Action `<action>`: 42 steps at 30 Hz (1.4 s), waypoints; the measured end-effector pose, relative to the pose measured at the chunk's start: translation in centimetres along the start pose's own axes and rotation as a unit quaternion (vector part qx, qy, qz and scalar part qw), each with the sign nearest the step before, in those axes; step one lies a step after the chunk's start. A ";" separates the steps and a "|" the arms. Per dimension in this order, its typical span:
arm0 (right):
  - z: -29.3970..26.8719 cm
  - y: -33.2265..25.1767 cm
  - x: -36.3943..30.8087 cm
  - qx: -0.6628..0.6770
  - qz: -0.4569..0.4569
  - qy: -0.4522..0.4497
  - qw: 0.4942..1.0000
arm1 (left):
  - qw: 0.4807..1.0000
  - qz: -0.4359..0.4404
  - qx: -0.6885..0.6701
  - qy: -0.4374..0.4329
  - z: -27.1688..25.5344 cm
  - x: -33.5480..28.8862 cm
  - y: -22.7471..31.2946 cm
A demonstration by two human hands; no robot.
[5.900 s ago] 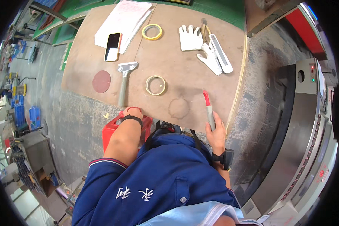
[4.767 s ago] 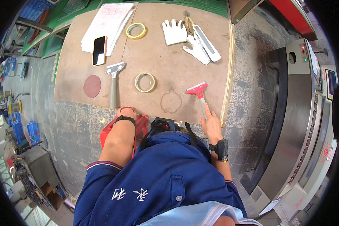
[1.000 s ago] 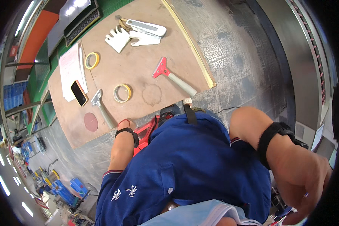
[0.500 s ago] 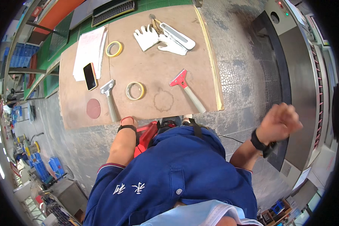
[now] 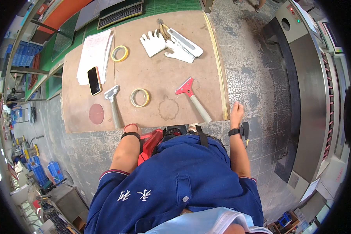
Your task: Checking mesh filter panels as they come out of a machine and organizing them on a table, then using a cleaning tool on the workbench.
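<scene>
My left hand (image 5: 131,128) is at the near edge of the brown-topped table (image 5: 138,121), just below a silver-headed scraper (image 5: 114,105); its fingers are hidden. Off the table's right side, my right hand (image 5: 236,114) hangs over the floor with its fingers curled together and nothing visible in them. Nearest to it on the table lies a red-headed scraper (image 5: 194,97) with a grey handle. Between the two scrapers is a roll of yellowish tape (image 5: 147,97). A dark red round disc (image 5: 96,114) lies at the left.
Farther back lie a phone (image 5: 93,80), papers (image 5: 90,58), a second tape roll (image 5: 126,54), white gloves (image 5: 153,43) and a white-grey handled tool (image 5: 186,43). A long metal machine (image 5: 308,89) stands at the right. Another person's feet (image 5: 257,7) show at the top.
My right hand has swung left from beside the machine toward the table's near right corner. My left hand has barely moved. Another person's feet have appeared at the top.
</scene>
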State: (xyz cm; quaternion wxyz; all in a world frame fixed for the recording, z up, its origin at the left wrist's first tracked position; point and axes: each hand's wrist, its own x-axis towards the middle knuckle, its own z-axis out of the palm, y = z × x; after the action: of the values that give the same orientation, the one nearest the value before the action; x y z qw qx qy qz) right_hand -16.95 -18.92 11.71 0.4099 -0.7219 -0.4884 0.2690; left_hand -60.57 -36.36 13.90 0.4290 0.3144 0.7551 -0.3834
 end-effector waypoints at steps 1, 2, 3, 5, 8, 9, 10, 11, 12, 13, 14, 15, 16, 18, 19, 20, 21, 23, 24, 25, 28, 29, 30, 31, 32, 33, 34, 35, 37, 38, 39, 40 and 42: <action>0.7 0.0 -0.1 0.010 0.024 -0.011 1.000 | 1.000 0.000 -0.004 0.002 0.0 -0.1 0.0; 1.1 -0.2 -0.2 0.010 0.023 -0.012 1.000 | 1.000 -0.001 -0.006 0.005 0.0 -0.2 0.0; 1.6 -0.1 -0.1 -0.013 0.008 -0.001 1.000 | 1.000 -0.002 -0.009 0.008 0.0 -0.2 0.0; 2.2 0.2 -0.1 -0.044 -0.008 0.020 0.999 | 1.000 -0.004 -0.014 0.016 -0.1 -0.3 0.1; 2.6 0.0 -0.2 -0.021 -0.006 0.042 0.999 | 0.999 -0.015 -0.032 0.032 -0.1 -0.6 0.2; 2.7 -0.1 -0.2 -0.021 -0.009 0.041 0.999 | 0.998 -0.023 -0.043 0.042 -0.2 -0.8 0.2; 2.7 -0.2 -0.2 -0.018 -0.006 0.048 0.999 | 0.997 -0.030 -0.050 0.050 -0.2 -0.8 0.2; 2.6 -0.3 -0.3 -0.015 -0.003 0.056 0.998 | 0.997 -0.031 -0.050 0.050 -0.1 -0.5 0.1; 2.6 -0.6 -0.3 -0.013 -0.008 0.055 0.998 | 0.998 -0.033 -0.041 0.047 0.4 0.4 -0.2; 2.7 -0.9 -0.3 -0.030 -0.009 0.052 0.998 | 1.000 -0.010 0.003 0.012 2.1 3.9 -1.5; 2.5 -0.6 -0.3 -0.052 -0.005 0.056 0.997 | 1.000 -0.004 0.014 0.013 2.2 4.3 -1.2; 2.6 -0.4 -0.3 -0.043 -0.011 0.061 0.997 | 1.000 -0.013 0.015 -0.003 2.3 4.7 -1.2; 2.6 0.0 -0.3 -0.041 -0.014 0.065 0.997 | 0.999 -0.021 0.016 -0.018 2.2 4.7 -1.0; 2.6 0.3 -0.2 -0.076 -0.031 0.060 0.995 | 0.999 0.004 0.039 -0.030 2.9 5.7 -1.7; 2.6 0.3 -0.3 -0.069 -0.019 0.055 0.996 | 0.999 0.006 0.037 -0.025 2.8 5.2 -1.4; 2.6 0.3 -0.2 -0.067 -0.022 0.058 0.996 | 1.000 0.011 0.023 -0.006 2.6 4.7 -1.3; 2.7 0.9 -0.2 -0.068 -0.027 0.068 0.995 | 1.000 0.018 0.010 0.014 2.1 3.7 -1.0; 2.8 1.0 -0.2 -0.060 -0.018 0.084 0.995 | 0.998 0.028 -0.019 0.052 1.2 1.9 -0.8; 2.7 1.0 -0.3 -0.057 -0.021 0.084 0.995 | 0.997 0.031 -0.034 0.069 1.2 1.5 -0.9; 2.6 1.0 -0.3 -0.064 -0.015 0.080 0.995 | 0.994 0.036 -0.029 0.094 1.4 1.6 -0.9; 2.6 0.4 -0.3 -0.065 -0.002 0.069 0.995 | 0.996 0.025 -0.006 0.081 1.1 1.5 -0.9; 2.6 0.1 -0.3 -0.067 0.008 0.061 0.996 | 0.997 0.020 -0.006 0.077 1.2 1.7 -1.0; 2.7 -0.3 -0.3 -0.067 0.014 0.051 0.996 | 0.997 0.017 -0.011 0.078 1.3 1.7 -1.1; 2.8 -1.0 -0.3 -0.062 0.007 0.040 0.997 | 0.997 0.012 -0.017 0.075 1.6 1.9 -1.3; 2.6 -1.5 -0.4 -0.090 0.019 0.039 0.995 | 0.997 0.007 -0.023 0.075 1.9 2.0 -1.4; 2.6 -2.0 -0.6 -0.116 0.029 0.039 0.992 | 0.997 0.008 -0.029 0.076 2.0 2.1 -1.2; 2.7 -1.4 -0.7 -0.087 0.025 0.044 0.995 | 0.996 0.009 -0.034 0.078 2.0 2.2 -1.1; 2.4 -0.9 -0.7 -0.080 0.035 0.036 0.995 | 0.996 0.011 -0.036 0.079 2.1 2.4 -1.0; 2.4 1.7 -0.2 -0.038 0.016 0.060 0.997 | 0.996 0.017 -0.042 0.082 1.9 2.4 -0.6; 2.3 2.1 0.0 -0.045 0.004 0.061 0.997 | 0.995 0.019 -0.047 0.083 1.9 2.3 -0.4; 2.6 1.2 -0.1 -0.070 0.004 0.043 0.997 | 0.995 0.013 -0.055 0.081 2.2 2.3 -0.7; 2.2 0.7 -0.4 -0.099 0.008 0.033 0.995 | 0.995 0.011 -0.059 0.080 2.5 2.2 -0.7; 2.3 0.4 -0.2 -0.115 0.011 0.021 0.993 | 0.994 0.005 -0.070 0.078 2.5 2.6 -0.8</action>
State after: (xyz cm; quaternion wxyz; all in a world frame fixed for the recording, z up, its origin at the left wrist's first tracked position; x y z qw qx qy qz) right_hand -18.67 -18.41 10.16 0.3310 -0.7750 -0.4998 0.2001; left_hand -61.31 -38.55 11.03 0.3915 0.3163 0.8097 -0.3018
